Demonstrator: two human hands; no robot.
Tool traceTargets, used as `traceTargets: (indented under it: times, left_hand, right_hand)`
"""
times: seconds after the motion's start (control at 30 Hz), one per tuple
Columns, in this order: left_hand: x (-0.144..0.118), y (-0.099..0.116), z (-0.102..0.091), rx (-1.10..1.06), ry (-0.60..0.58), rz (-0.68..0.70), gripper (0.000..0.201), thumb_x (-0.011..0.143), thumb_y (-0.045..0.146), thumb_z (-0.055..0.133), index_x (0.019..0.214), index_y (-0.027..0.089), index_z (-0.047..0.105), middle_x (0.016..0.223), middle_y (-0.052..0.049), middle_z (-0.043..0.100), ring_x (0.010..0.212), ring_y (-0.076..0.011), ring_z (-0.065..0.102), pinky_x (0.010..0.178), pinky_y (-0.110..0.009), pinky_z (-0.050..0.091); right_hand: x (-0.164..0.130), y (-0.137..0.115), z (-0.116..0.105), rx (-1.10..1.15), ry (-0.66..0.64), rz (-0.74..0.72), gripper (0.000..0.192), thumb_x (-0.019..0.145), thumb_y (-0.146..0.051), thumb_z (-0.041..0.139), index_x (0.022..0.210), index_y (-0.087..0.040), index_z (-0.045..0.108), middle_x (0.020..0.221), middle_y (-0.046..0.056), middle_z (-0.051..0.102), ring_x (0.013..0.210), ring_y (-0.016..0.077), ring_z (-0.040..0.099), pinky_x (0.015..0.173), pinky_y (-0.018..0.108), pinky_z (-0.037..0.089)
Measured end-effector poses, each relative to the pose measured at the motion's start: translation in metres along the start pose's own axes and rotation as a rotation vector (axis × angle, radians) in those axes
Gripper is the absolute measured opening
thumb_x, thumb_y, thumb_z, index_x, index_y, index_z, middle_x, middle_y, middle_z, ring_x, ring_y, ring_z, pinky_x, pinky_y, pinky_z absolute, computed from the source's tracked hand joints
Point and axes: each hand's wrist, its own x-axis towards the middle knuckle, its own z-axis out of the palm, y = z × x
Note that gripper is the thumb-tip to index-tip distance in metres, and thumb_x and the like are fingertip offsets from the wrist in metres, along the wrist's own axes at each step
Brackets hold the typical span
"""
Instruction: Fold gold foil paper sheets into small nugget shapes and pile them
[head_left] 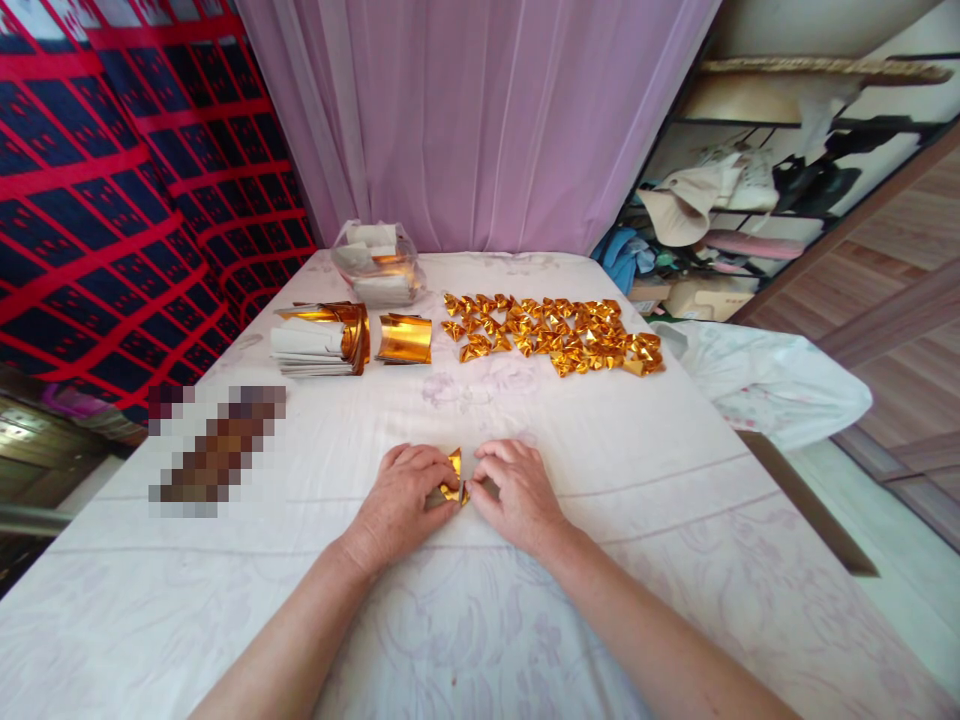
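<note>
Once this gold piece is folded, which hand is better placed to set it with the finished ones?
Probably the right hand. The pile of folded gold pieces lies far right of centre; the left hand, also pinching the gold piece, would have to cross over.

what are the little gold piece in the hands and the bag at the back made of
Folded gold piece: looks like foil-faced paper, mirror-shiny with sharp creases, pinched between left hand and right hand. Bag: probably thin clear plastic; glossy, and the contents show through.

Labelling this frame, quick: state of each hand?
Left hand: closed, pinching the gold paper piece.
Right hand: closed, pinching the same piece from the other side.
</note>
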Motion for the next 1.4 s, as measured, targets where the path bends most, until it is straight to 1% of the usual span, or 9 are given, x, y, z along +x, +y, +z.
traceTargets:
  times: [0.2,0.3,0.5,0.7,0.83,0.97,1.13,1.23,1.4]
  left_hand:
    - [0.0,-0.002,0.0,-0.015,0.004,0.004,0.012,0.077,0.021,0.068,0.088,0.025,0.066,0.104,-0.001,0.067,0.105,-0.0218,0.058,0.099,-0.042,0.036]
    - [0.0,-0.003,0.001,-0.016,0.008,-0.001,0.014,0.076,0.021,0.069,0.089,0.026,0.066,0.105,-0.001,0.067,0.106,-0.022,0.057,0.1,-0.043,0.035]
    - [-0.001,-0.004,0.002,-0.027,0.002,0.002,0.015,0.077,0.023,0.07,0.091,0.026,0.066,0.107,0.0,0.067,0.107,-0.022,0.058,0.101,-0.043,0.035]
    - [0.0,-0.003,0.001,-0.025,-0.005,-0.001,0.015,0.077,0.021,0.069,0.09,0.025,0.066,0.106,-0.001,0.067,0.107,-0.0219,0.057,0.102,-0.042,0.035]
    - [0.0,-0.003,0.001,-0.028,-0.001,-0.001,0.014,0.077,0.021,0.068,0.09,0.025,0.066,0.106,-0.002,0.068,0.107,-0.0224,0.058,0.101,-0.043,0.036]
    - [0.0,-0.002,0.001,-0.032,0.01,0.006,0.014,0.076,0.019,0.067,0.089,0.025,0.066,0.105,-0.002,0.068,0.106,-0.0225,0.058,0.1,-0.043,0.037]
    - [0.0,-0.001,0.0,-0.025,0.004,-0.005,0.015,0.075,0.019,0.067,0.088,0.025,0.066,0.105,-0.001,0.068,0.106,-0.0225,0.058,0.101,-0.042,0.037]
    - [0.0,-0.001,0.0,-0.031,0.001,-0.017,0.016,0.073,0.017,0.068,0.088,0.025,0.065,0.104,-0.001,0.068,0.105,-0.0224,0.059,0.1,-0.042,0.036]
    - [0.0,0.001,0.0,-0.046,0.01,-0.015,0.015,0.074,0.016,0.067,0.087,0.025,0.065,0.102,-0.001,0.067,0.102,-0.0209,0.058,0.099,-0.042,0.036]
  right_hand:
    - [-0.001,0.003,0.001,0.028,0.009,-0.012,0.002,0.078,-0.022,0.068,0.079,-0.022,0.066,0.101,0.003,0.065,0.097,0.0208,0.056,0.085,0.037,0.037]
    - [-0.002,0.009,0.0,0.076,-0.037,-0.066,0.009,0.081,-0.023,0.066,0.088,-0.026,0.07,0.11,0.003,0.063,0.107,0.0218,0.054,0.092,0.04,0.035]
    - [-0.002,0.015,-0.007,0.123,-0.176,-0.161,0.011,0.085,-0.025,0.062,0.086,-0.028,0.073,0.131,0.003,0.056,0.134,0.029,0.035,0.104,0.05,0.028]
    - [0.0,0.013,-0.007,0.112,-0.199,-0.133,0.011,0.086,-0.027,0.063,0.079,-0.024,0.071,0.129,0.005,0.058,0.134,0.0289,0.036,0.106,0.051,0.028]
    - [0.0,0.016,-0.007,0.121,-0.204,-0.131,0.004,0.083,-0.028,0.068,0.083,-0.025,0.071,0.131,0.005,0.058,0.134,0.0284,0.037,0.106,0.052,0.03]
    - [-0.001,0.022,-0.014,0.138,-0.265,-0.186,0.016,0.075,-0.025,0.076,0.09,-0.026,0.072,0.136,0.006,0.055,0.135,0.0288,0.038,0.107,0.053,0.031]
    - [-0.001,0.029,-0.023,0.171,-0.304,-0.208,0.017,0.075,-0.018,0.075,0.089,-0.026,0.072,0.137,0.005,0.055,0.132,0.026,0.043,0.108,0.049,0.033]
    - [-0.001,0.031,-0.021,0.176,-0.27,-0.216,0.012,0.079,-0.015,0.071,0.086,-0.025,0.072,0.133,0.005,0.058,0.129,0.0243,0.046,0.107,0.047,0.035]
    - [0.0,0.026,-0.007,0.146,-0.128,-0.172,0.007,0.083,-0.017,0.066,0.08,-0.023,0.069,0.121,0.005,0.065,0.122,0.0239,0.051,0.102,0.047,0.038]
